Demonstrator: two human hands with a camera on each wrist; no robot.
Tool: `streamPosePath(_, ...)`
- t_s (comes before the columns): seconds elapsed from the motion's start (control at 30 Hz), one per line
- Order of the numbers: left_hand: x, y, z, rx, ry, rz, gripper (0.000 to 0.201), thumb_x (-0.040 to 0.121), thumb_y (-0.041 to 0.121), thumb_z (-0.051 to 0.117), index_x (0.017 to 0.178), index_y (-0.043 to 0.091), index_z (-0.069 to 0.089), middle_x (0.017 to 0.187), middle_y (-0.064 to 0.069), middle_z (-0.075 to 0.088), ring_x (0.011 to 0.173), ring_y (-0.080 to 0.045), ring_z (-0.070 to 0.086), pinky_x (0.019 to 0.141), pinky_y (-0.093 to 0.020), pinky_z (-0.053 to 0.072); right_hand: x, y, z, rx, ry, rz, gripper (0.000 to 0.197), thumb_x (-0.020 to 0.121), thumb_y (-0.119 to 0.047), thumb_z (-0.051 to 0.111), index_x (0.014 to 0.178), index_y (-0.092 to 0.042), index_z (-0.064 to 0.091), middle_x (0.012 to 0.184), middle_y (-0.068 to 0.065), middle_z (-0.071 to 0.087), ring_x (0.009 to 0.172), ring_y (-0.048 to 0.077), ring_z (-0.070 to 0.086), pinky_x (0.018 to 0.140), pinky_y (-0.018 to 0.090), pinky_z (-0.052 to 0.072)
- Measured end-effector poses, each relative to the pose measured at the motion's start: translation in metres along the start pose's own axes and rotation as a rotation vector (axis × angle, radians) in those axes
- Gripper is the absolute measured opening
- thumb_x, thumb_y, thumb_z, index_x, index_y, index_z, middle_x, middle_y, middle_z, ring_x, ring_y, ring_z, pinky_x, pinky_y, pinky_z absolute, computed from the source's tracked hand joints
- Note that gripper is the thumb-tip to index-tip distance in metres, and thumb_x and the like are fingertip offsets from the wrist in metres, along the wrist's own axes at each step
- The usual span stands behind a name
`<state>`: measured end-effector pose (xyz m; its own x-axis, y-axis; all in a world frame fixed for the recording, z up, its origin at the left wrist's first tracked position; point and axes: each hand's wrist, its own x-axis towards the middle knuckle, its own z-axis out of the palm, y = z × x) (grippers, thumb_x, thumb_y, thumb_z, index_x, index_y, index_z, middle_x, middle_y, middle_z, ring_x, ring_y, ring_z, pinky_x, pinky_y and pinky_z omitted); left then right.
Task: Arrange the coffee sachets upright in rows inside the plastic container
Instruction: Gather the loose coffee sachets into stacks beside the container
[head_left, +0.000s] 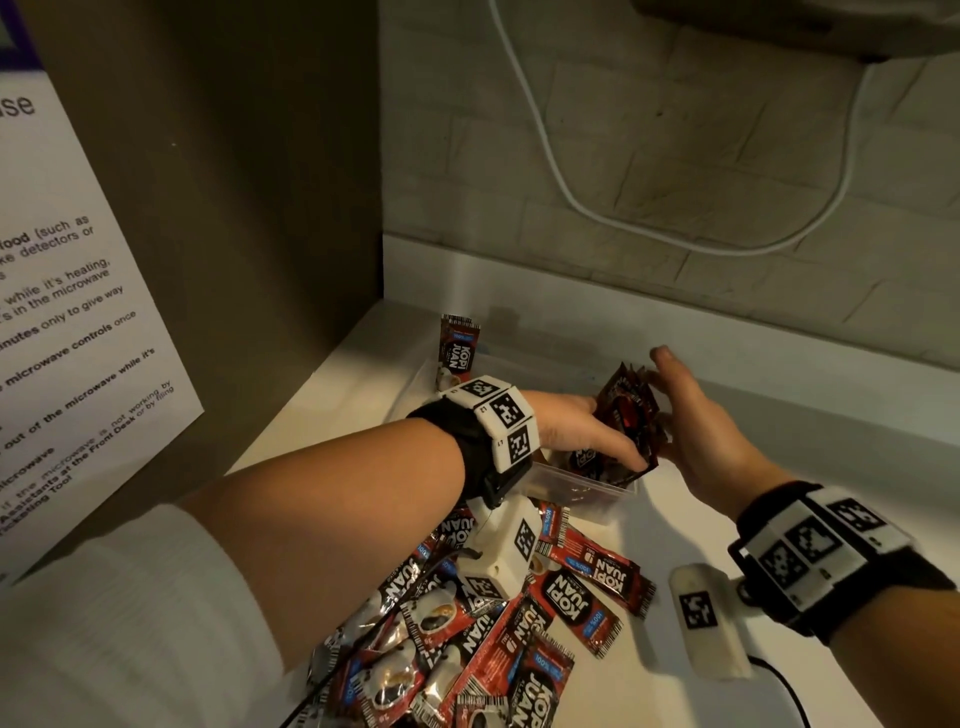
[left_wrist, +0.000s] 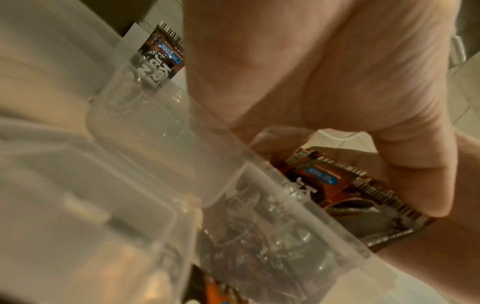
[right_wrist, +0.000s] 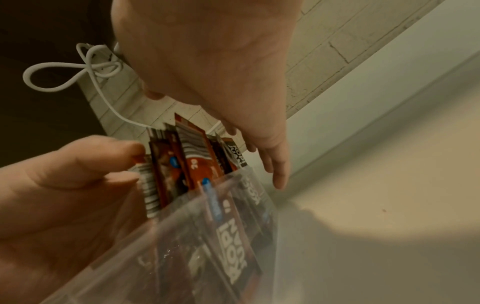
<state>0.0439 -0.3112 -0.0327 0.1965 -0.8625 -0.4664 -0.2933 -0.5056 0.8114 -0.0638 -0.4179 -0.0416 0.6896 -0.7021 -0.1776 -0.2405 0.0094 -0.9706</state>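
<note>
A clear plastic container (head_left: 587, 486) stands on the white counter. My left hand (head_left: 582, 431) reaches into it and grips a bundle of red and black coffee sachets (head_left: 628, 415) standing upright at its right end; the thumb (left_wrist: 415, 185) presses on the bundle (left_wrist: 337, 185). My right hand (head_left: 696, 415) has straight fingers (right_wrist: 278, 164) laid against the bundle's far side (right_wrist: 197, 160). One more sachet (head_left: 460, 348) stands alone in the container's far left corner. A loose pile of sachets (head_left: 509, 623) lies on the counter in front of the container.
A dark side panel with a printed paper notice (head_left: 78, 312) closes off the left. A white cable (head_left: 550, 156) hangs down the brick wall behind. A raised white ledge (head_left: 727, 332) runs along the back of the counter.
</note>
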Motion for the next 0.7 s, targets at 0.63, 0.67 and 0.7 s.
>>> streamPosePath(0.63,-0.028,-0.009,-0.019,0.146,0.292,0.098,0.079,0.087,0.050,0.062,0.151,0.020,0.026,0.155,-0.004,0.032,0.136,-0.022,0.038,0.099,-0.033,0.040,-0.041,-0.005,-0.027,-0.221,0.116,-0.265,0.014,0.094,-0.031,0.053,0.102,-0.020,0.057,0.109,0.008,0.062,0.097,0.022,0.059,0.083,0.040,0.046)
streamPosePath(0.67,-0.038,-0.013,-0.022,0.190,0.361,0.135,0.071,0.087,0.046,0.064,0.147,0.021,0.035,0.150,-0.002,0.039,0.133,-0.019,0.041,0.101,-0.031,0.039,-0.048,-0.006,-0.032,-0.274,0.049,-0.305,0.006,0.092,-0.020,0.057,0.091,-0.015,0.060,0.095,0.013,0.065,0.085,0.019,0.061,0.075,0.035,0.046)
streamPosePath(0.7,-0.050,-0.017,-0.025,0.241,0.421,0.171,0.062,0.086,0.043,0.065,0.141,0.023,0.043,0.145,0.001,0.045,0.129,-0.015,0.045,0.102,-0.030,0.038,-0.054,-0.005,-0.035,-0.347,-0.046,-0.327,0.008,0.090,-0.011,0.060,0.082,-0.010,0.062,0.083,0.015,0.066,0.075,0.016,0.061,0.069,0.029,0.046)
